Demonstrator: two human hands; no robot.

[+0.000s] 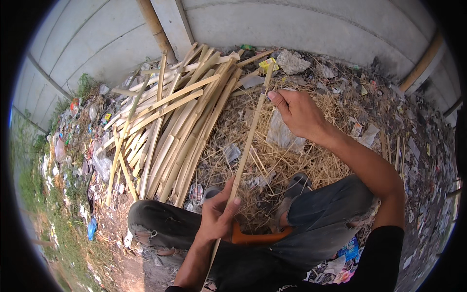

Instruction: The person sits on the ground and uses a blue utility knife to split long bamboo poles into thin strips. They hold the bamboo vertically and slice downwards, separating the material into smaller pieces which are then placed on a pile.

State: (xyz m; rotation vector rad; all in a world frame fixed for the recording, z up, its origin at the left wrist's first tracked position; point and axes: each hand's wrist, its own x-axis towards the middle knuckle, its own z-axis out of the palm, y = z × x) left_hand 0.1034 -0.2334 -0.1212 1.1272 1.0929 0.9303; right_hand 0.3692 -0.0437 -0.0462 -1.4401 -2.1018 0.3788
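A long, thin bamboo strip [249, 141] runs slantwise between my knees, from the lower edge up to the far litter. My left hand [219, 211] is closed round its lower part, with the thumb lying along it. Higher up, my right hand [299, 113] is closed at the strip's far part, thumb against its edge; its other fingers are partly hidden. A small dark mark shows on the strip beside that thumb. Below my left hand, an orange curved thing [260, 238] lies between my legs, its kind unclear.
A large heap of split bamboo strips [180, 121] lies to the left, beyond my left knee. Straw and shavings [262, 155] cover the ground ahead, mixed with plastic litter [284, 131]. A grey panel wall [292, 29] with a bamboo pole [156, 29] stands behind.
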